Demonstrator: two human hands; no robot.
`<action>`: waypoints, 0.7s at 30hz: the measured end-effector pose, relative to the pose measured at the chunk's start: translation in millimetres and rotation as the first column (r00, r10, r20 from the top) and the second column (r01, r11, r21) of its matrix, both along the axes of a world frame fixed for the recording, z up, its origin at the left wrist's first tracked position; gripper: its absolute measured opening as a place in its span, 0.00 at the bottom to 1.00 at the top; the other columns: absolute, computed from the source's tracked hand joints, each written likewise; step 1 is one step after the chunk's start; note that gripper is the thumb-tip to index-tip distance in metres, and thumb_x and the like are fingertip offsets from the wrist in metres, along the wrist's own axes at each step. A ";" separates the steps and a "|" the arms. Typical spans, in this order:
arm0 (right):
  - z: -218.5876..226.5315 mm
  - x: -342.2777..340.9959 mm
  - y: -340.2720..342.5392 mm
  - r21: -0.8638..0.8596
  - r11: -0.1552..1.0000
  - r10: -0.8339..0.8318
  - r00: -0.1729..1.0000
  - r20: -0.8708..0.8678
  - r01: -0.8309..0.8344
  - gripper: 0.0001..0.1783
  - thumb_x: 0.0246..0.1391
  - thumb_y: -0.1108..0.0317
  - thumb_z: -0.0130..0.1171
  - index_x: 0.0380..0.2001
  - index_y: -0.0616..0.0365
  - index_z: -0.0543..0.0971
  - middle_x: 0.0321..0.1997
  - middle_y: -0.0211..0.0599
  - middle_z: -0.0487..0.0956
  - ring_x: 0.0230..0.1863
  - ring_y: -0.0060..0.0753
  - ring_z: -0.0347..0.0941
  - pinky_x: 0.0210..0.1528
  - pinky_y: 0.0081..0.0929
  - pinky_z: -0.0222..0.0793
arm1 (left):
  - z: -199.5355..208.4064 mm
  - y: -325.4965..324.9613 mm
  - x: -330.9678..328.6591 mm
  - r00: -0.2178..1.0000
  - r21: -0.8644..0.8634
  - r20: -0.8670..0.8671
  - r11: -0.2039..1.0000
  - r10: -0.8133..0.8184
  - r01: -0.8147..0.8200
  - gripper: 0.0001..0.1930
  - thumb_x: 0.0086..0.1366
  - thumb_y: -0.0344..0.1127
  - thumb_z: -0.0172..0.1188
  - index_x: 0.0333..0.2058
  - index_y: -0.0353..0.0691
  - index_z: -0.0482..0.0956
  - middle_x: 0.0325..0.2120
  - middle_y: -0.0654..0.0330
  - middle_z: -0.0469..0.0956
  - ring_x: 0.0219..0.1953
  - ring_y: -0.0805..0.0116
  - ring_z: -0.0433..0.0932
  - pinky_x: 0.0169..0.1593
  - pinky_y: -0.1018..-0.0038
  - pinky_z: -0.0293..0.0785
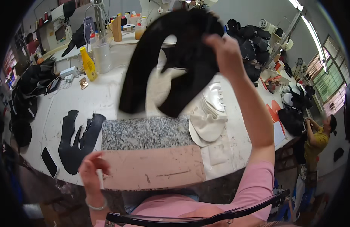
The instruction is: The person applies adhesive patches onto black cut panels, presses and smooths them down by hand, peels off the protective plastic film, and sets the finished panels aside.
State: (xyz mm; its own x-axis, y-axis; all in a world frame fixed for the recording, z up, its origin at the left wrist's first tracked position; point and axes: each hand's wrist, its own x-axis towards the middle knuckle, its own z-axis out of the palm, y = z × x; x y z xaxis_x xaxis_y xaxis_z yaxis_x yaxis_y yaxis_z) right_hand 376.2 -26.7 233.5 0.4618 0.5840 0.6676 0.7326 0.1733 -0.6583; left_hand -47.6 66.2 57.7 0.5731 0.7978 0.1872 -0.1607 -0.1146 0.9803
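Observation:
My right hand [228, 55] is raised above the far part of the table, fingers closed on a black U-shaped shoe upper piece [140, 73]. The piece hangs with its two long ends downward and is slightly blurred. At the table's near edge, my left hand [94, 169] has its fingers loosely bent and apart, with nothing seen in them. Beside it on the table lies another dark shoe upper piece [73, 153], flat and forked. A speckled grey stone slab [144, 133] and a pinkish board [154, 168] lie in front of me.
White shoe-shaped pieces [209, 125] are stacked right of the slab. A phone [49, 162] lies at the left edge, a yellow bottle [88, 64] farther back. Black pieces pile up at left [29, 102] and far right [254, 41]. A co-worker [318, 140] is at the right.

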 end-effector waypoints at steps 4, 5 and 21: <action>9.3 141.1 65.8 0.409 0.900 0.102 0.839 -0.534 0.151 0.11 0.54 0.62 0.62 0.36 0.57 0.77 0.31 0.33 0.78 0.27 0.25 0.73 0.25 0.24 0.71 | -45.5 87.1 -68.3 0.767 0.314 -0.339 0.834 0.545 -0.453 0.17 0.70 0.38 0.52 0.51 0.33 0.73 0.36 0.58 0.78 0.37 0.70 0.76 0.38 0.76 0.71; 0.8 167.0 78.9 0.349 0.892 -0.036 0.815 -0.579 0.288 0.14 0.56 0.58 0.62 0.35 0.59 0.76 0.32 0.34 0.79 0.28 0.28 0.76 0.25 0.25 0.70 | -57.0 100.0 -88.2 0.668 0.429 -0.407 0.776 0.623 -0.462 0.18 0.68 0.35 0.55 0.54 0.34 0.72 0.44 0.56 0.77 0.45 0.67 0.76 0.44 0.72 0.73; -193.5 150.9 -70.7 -0.455 0.890 -0.301 0.759 -0.577 0.007 0.20 0.62 0.55 0.55 0.47 0.60 0.76 0.40 0.32 0.81 0.33 0.23 0.76 0.32 0.22 0.69 | -121.1 174.7 -167.8 0.072 0.642 -0.754 0.756 0.653 -0.128 0.44 0.59 0.51 0.64 0.63 0.25 0.55 0.65 0.39 0.53 0.68 0.45 0.49 0.69 0.60 0.47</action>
